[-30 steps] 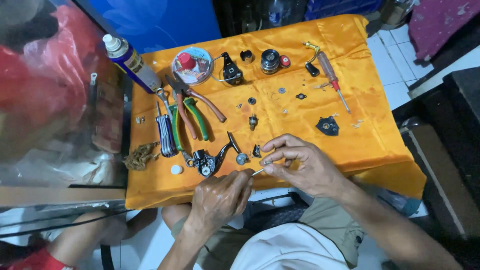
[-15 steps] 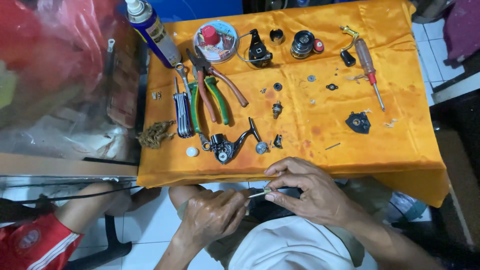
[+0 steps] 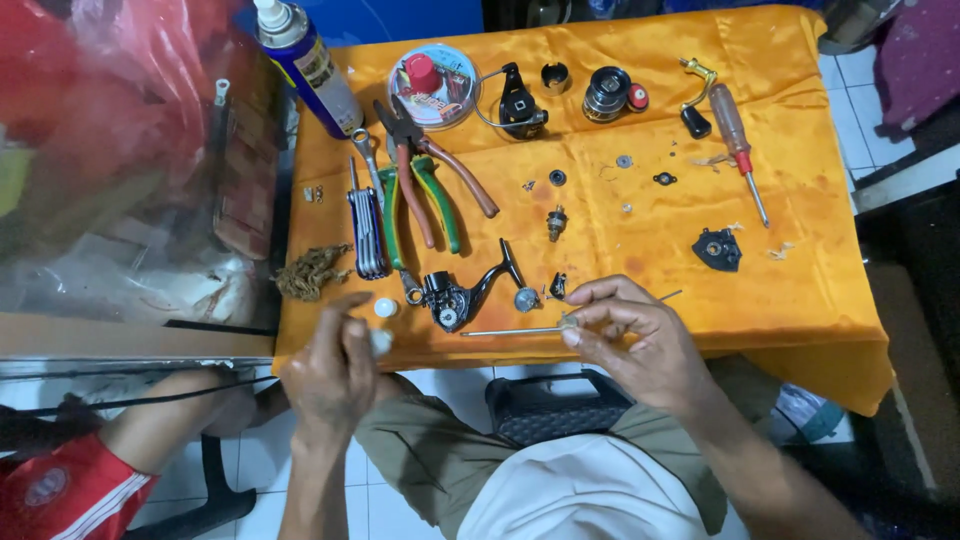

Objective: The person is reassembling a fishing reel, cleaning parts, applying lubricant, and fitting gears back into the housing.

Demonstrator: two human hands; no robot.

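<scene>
- Steel thin shaft (image 3: pixel 515 330) lies level, its long axis running left-right, over the orange cloth's (image 3: pixel 800 290) near edge, just below the black reel body (image 3: pixel 455 298).
- Right hand (image 3: pixel 630 340) pinches its right end between fingertips; free tip points toward the left hand.
- Left hand (image 3: pixel 335 365), just left of that tip, closes loosely on a small white piece (image 3: pixel 381 342).
</scene>
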